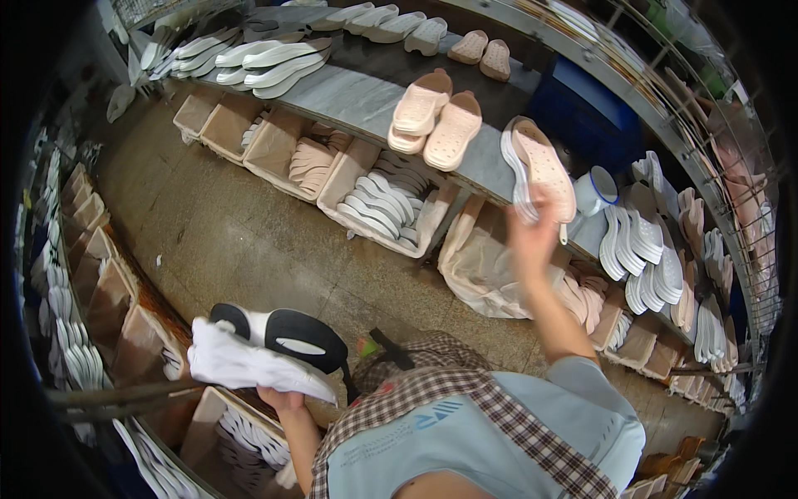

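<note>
My left hand point(283, 401) is closed under a white, sock-like shoe upper point(253, 363), low on the left. Against that upper lies a shoe bottom point(306, 335) in black with a white oval. My right hand point(534, 237), smeared by motion, is at the near end of a pale pink shoe sole point(544, 162) on the bench. A white wavy-edged sole point(515, 176) leans along the pink one's left side. From beside the right hand a small white tip point(564, 234) sticks out; its kind cannot be made out. The right fingers are too blurred to read.
Along the grey bench point(349, 106) stand pink soles point(451, 131) and stacked white soles point(278, 65). A white cup with a blue rim point(597, 191) sits right of my right hand. Sole-filled bins point(328, 204) line the bench's underside. More bins point(218, 407) stand at left.
</note>
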